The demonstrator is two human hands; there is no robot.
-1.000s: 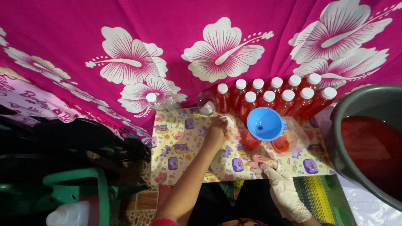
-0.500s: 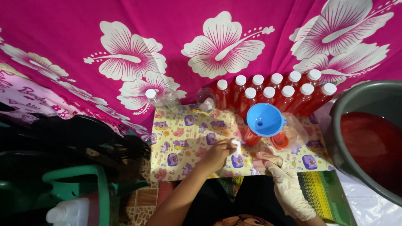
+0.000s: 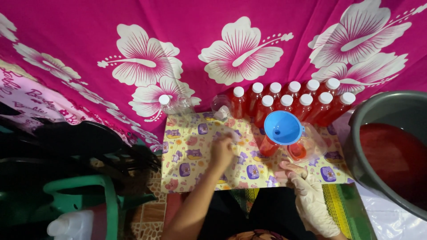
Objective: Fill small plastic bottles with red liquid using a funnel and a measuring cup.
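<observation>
In the head view, the bare left hand [image 3: 221, 152] hovers at the centre of the frame over the patterned yellow mat [image 3: 187, 151], fingers curled around something small and pale near its tips, perhaps a bottle cap; what it is cannot be told. The gloved right hand [image 3: 307, 195], in a creased whitish glove, rests lower right on the mat's near edge, fingers loosely bent and grasping nothing visible. Just above it a smooth blue plastic funnel [image 3: 282, 127] sits in the neck of a bottle of red liquid [image 3: 268, 146], which looks like the filling stage. A row of capped red bottles [image 3: 302, 102] with white round caps lines the upper right against the pink flowered cloth [image 3: 213, 40]. At the right edge a grey basin [image 3: 378, 111] holds dark red liquid. Clear empty bottles [image 3: 173, 106] stand left of the row.
</observation>
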